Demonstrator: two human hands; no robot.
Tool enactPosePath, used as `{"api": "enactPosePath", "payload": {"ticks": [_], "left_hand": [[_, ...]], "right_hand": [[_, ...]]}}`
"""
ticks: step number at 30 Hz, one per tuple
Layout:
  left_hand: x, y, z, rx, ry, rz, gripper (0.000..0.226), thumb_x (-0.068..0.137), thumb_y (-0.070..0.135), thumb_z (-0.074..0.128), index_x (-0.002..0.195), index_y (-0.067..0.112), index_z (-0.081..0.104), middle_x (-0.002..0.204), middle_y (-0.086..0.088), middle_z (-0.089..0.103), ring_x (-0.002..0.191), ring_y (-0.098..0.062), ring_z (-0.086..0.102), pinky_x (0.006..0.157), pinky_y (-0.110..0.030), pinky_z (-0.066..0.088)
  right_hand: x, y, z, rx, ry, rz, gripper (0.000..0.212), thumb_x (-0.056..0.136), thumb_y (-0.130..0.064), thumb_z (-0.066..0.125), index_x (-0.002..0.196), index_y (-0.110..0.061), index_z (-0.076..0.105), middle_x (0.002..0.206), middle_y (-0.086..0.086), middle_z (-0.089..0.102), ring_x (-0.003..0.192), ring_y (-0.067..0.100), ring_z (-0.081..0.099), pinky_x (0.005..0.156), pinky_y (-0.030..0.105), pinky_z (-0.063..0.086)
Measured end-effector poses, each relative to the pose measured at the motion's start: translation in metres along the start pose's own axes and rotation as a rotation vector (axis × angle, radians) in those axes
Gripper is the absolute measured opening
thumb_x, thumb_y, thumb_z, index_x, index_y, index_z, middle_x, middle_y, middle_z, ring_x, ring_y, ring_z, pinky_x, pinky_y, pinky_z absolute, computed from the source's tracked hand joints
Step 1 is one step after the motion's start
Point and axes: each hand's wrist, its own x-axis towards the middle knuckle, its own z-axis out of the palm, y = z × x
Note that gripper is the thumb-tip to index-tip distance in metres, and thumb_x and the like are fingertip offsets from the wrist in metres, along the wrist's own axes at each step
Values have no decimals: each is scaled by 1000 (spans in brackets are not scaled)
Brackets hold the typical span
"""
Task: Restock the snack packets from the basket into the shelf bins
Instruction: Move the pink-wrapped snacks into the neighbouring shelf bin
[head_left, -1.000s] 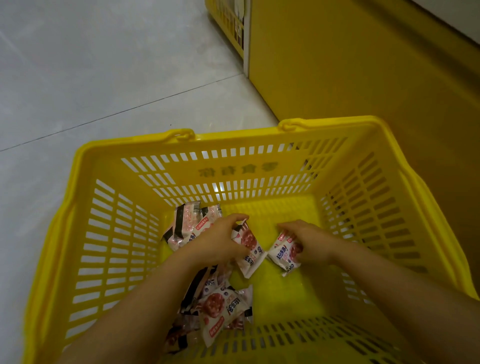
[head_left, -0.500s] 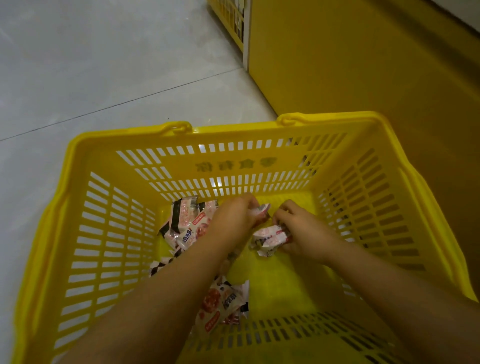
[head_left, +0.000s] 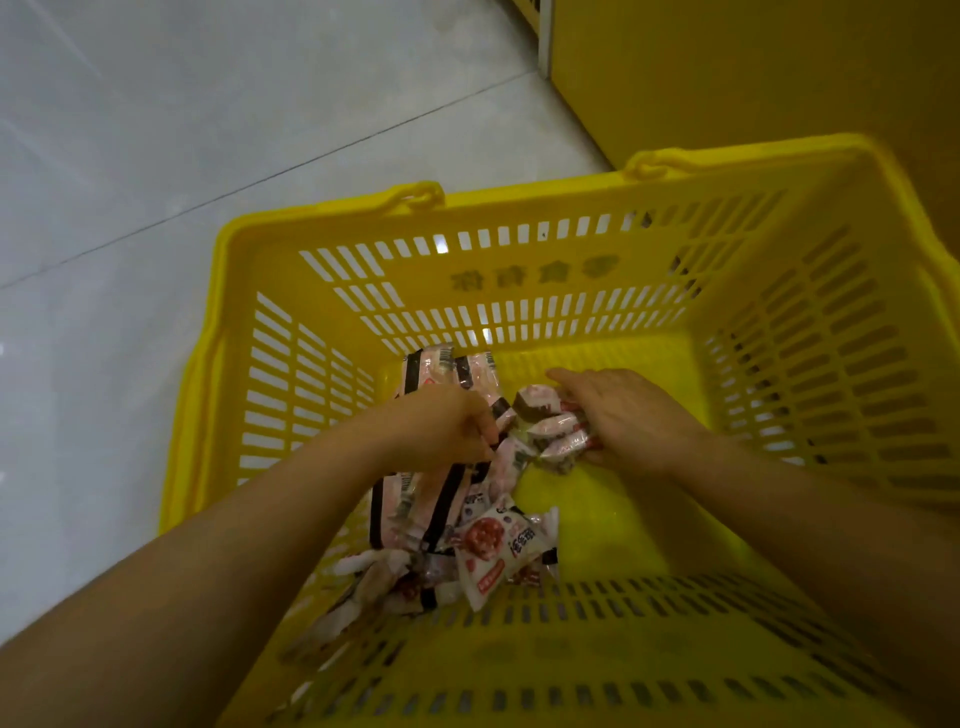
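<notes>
both hands are down inside the yellow basket (head_left: 519, 200), which stands on the grey floor (head_left: 208, 130) just beside a yellow panel (head_left: 753, 78); no shelf bins are in view. the right hand (head_left: 634, 421) is clamped on a small bunch of packets (head_left: 553, 428), fingers wrapped over the top of them. the left hand (head_left: 441, 428) is curled just beside that bunch, its fingertips pinching the edge of one of the snack packets (head_left: 441, 509) heaped on the basket's bottom; how firm that pinch is cannot be told.

the rest of the packets lie loose along the left side of the basket's bottom, some printed side up, some showing dark seams, a few against the far wall.

they look like small film pouches: light, soft, crinkly and probably slick against each other, so a handful could fan out and shed one on the way up. the filling may crush under a hard squeeze. the safer hold seems to be a loose cupped grip round the middle of a few at once, or a pinch on a flat sealed end for a single one.
</notes>
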Motion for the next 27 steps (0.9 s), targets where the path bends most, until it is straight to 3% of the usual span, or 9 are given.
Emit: {"api": "enactPosePath", "payload": {"ticks": [2,6,8,11,15,20,23,25,27], "left_hand": [[-8,-3,11,135,-106,-20,31,92,28,60,123,25,58,113,3,62,96,-14,59,75,-24,48],[-5,-5,33,321,-107,-44,48,94,21,55,140,24,43,120,-5,59,87,-20,52,67,-30,45],[-2,-6,39,402,-85,-75,51,93,24,56,142,23,40,117,-6,59,83,-21,48,63,-30,41],[-3,-9,49,521,-60,-83,52,92,32,56,140,22,38,119,-7,58,104,-27,51,74,-35,43],[-1,-13,53,575,-64,-64,42,90,37,58,130,25,49,130,-4,55,120,-29,44,93,-42,39],[-2,-10,51,574,-92,-37,43,92,34,59,132,25,47,136,-7,46,123,-32,42,92,-43,40],[-1,-7,52,495,-80,4,35,93,26,59,126,21,52,128,-7,51,110,-28,49,84,-37,43],[-2,-7,53,427,-76,19,24,93,22,57,117,19,54,111,-6,57,90,-21,50,73,-33,42],[-3,-8,48,369,-59,15,18,93,24,58,110,20,55,97,-1,55,84,-18,49,69,-30,41]], "right_hand": [[4,-6,0,-87,-15,-11,96,77,-49,70,150,-22,13,124,4,49,112,25,49,95,36,38],[8,-16,-2,-143,-13,-25,71,75,-46,69,133,-20,36,128,3,45,115,24,45,95,36,36],[7,-21,1,-111,-52,-16,78,78,-45,68,140,-18,30,134,3,45,119,24,45,98,36,35],[8,-25,4,-76,-76,24,84,79,-47,68,145,-20,23,135,1,46,119,23,49,97,35,38],[7,-17,3,29,-52,102,59,75,-51,67,120,-22,42,121,1,56,105,23,58,75,30,39],[-5,11,-2,188,-49,271,50,73,-51,69,103,-22,43,115,4,58,101,27,60,68,29,42],[-10,21,-3,262,-79,296,51,72,-45,74,101,-20,41,116,8,58,102,28,60,75,33,49],[-11,22,-4,303,-85,311,57,70,-47,75,109,-17,46,117,7,59,104,27,60,80,36,51],[-12,22,-6,316,-66,321,56,70,-50,75,108,-18,47,116,7,60,103,27,61,77,33,49]]}}
